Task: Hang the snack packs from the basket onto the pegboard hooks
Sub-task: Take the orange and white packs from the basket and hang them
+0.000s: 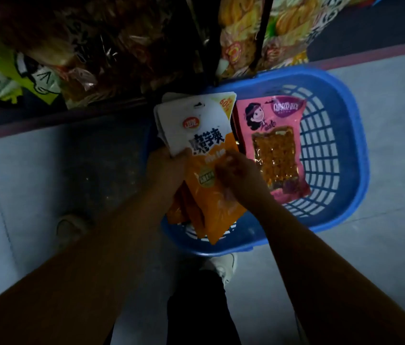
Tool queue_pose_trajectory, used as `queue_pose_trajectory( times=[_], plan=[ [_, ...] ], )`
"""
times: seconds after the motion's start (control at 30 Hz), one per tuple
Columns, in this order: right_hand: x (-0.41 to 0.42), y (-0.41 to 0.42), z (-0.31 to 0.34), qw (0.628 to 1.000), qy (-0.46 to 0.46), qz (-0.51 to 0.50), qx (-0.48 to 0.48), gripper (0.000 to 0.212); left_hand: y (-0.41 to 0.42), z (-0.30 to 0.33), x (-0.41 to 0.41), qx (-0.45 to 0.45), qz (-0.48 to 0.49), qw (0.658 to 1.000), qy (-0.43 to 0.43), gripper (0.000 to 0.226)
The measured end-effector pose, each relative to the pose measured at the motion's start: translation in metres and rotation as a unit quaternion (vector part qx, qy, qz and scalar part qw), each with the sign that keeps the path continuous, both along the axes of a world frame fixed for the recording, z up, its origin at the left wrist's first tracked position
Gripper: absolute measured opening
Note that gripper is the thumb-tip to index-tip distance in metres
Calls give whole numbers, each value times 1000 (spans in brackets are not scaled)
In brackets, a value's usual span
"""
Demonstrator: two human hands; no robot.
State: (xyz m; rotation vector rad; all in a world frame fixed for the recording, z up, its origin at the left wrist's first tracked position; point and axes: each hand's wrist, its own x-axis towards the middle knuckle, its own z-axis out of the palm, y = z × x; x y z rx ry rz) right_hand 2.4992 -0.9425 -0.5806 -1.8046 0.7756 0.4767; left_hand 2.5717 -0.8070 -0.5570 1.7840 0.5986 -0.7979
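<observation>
A blue plastic basket (340,115) stands on the grey floor below the display. Over its left side my left hand (165,170) grips a fanned stack of orange-and-white snack packs (196,125) by their left edge, thumb on the front pack. My right hand (236,173) lies on the orange lower half of the front pack, fingers curled and pinching it. A pink snack pack (273,135) with a cartoon face lies flat in the basket just right of the stack.
Hanging snack packs fill the display above: green-and-black ones (9,78) at left, brown ones (111,46) in the middle, yellow ones (243,28) at right. Dark upright bars (261,36) divide them. My shoes (221,267) stand on the floor near the basket.
</observation>
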Motion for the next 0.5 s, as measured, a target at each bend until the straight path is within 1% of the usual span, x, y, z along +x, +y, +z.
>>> queue_pose_trajectory(
  times=[0.07, 0.13, 0.17, 0.2, 0.27, 0.33, 0.43, 0.47, 0.5],
  plan=[
    [8, -8, 8, 997, -15, -73, 24, 37, 8, 4, -6, -47, 20, 999, 9, 6],
    [19, -17, 18, 989, -21, -137, 55, 51, 20, 12, -14, -86, 26, 996, -8, 14],
    [23, -22, 25, 985, -17, -150, 78, 57, 26, 16, -17, -98, 21, 995, -20, 18],
    [26, -25, 33, 983, -13, -150, 106, 58, 31, 23, -19, -108, 20, 994, -30, 20],
    [29, -27, 49, 980, -11, -130, 148, 39, 38, 39, -21, -138, 29, 989, -47, 19],
    [29, -26, 72, 979, -20, -133, 155, 26, 43, 58, -21, -155, 43, 985, -62, 16],
    [24, -20, 117, 974, -56, -157, 156, 14, 48, 95, -20, -146, 64, 985, -71, 16],
    [21, -16, 135, 973, -70, -168, 145, 13, 50, 112, -19, -134, 75, 986, -71, 14],
    [19, -12, 157, 971, -84, -183, 131, 16, 53, 131, -18, -126, 92, 985, -72, 10]
  ],
)
